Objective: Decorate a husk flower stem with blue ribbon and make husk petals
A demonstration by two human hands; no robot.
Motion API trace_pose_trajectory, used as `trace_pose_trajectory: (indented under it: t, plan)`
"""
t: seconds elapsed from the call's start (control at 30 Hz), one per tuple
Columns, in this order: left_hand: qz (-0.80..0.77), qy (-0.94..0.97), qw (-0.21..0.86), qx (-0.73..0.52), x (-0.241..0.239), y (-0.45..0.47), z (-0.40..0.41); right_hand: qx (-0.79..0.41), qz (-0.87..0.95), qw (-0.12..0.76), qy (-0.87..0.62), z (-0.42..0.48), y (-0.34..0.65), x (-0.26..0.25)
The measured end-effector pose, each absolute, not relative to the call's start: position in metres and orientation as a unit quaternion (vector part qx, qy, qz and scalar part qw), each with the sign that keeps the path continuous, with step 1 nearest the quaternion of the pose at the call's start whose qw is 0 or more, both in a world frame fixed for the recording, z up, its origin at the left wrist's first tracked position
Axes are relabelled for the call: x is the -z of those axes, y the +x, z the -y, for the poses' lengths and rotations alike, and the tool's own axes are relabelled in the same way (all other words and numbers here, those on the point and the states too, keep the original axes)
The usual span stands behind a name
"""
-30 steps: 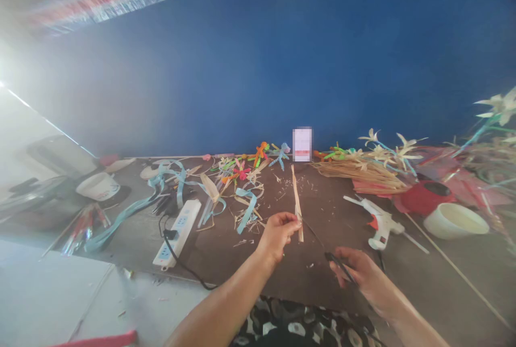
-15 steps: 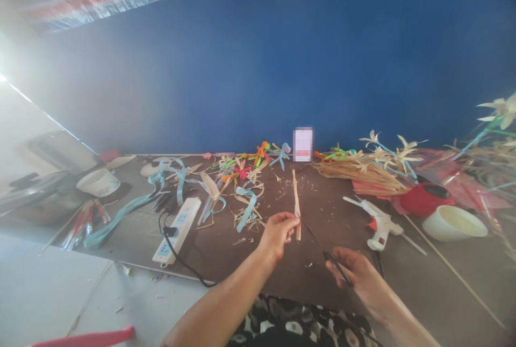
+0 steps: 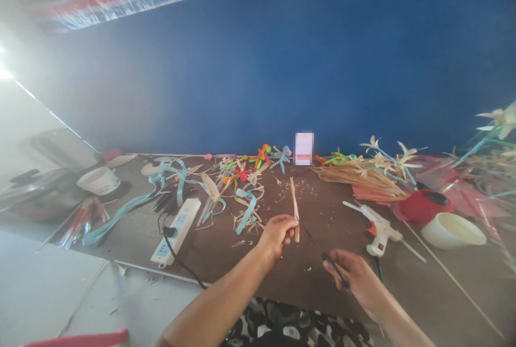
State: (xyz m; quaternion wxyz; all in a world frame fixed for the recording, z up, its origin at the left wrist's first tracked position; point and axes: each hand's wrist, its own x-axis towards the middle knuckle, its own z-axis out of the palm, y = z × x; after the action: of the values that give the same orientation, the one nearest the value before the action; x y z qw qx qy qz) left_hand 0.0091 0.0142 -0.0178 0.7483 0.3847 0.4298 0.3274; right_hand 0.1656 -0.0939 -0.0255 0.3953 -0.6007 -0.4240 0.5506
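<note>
My left hand [image 3: 278, 235] is closed, thumb and fingers pinching a pale, narrow strip of dried husk [image 3: 294, 196] near its lower end. The strip stands nearly upright above the dark table. To its right, my right hand [image 3: 350, 270] is wrapped round black-handled scissors [image 3: 335, 270]. Their thin dark blades point up and left towards the strip; their tips are too faint to tell whether they touch it. Small pale scraps [image 3: 308, 191] lie behind the strip.
A white glue gun [image 3: 381, 231], a cream bowl [image 3: 453, 230] and husk flowers [image 3: 408, 158] lie to the right. On the left are a power strip [image 3: 176, 233], blue ribbon [image 3: 121, 221] and a paper bowl [image 3: 99, 182]. Pipe-cleaner figures [image 3: 282, 158] line the back by a blue panel [image 3: 258, 67].
Both hands keep their grips and have barely moved. The husk strip leans slightly more to the left at its top. The camera view has shifted a little.
</note>
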Motion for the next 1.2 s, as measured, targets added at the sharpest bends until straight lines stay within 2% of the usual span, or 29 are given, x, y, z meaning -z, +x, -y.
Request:
trace_pose_trajectory:
  t: [0.5, 1.2]
  plan:
    - [-0.422, 0.41, 0.765, -0.263, 0.006, -0.006, -0.026, -0.651, 0.338, 0.397, -0.552, 0.088, 0.174, 0.022]
    - [-0.388, 0.525, 0.737, -0.175, -0.019, -0.022, -0.041, -0.653, 0.497, 0.275, -0.501, 0.071, 0.203, -0.007]
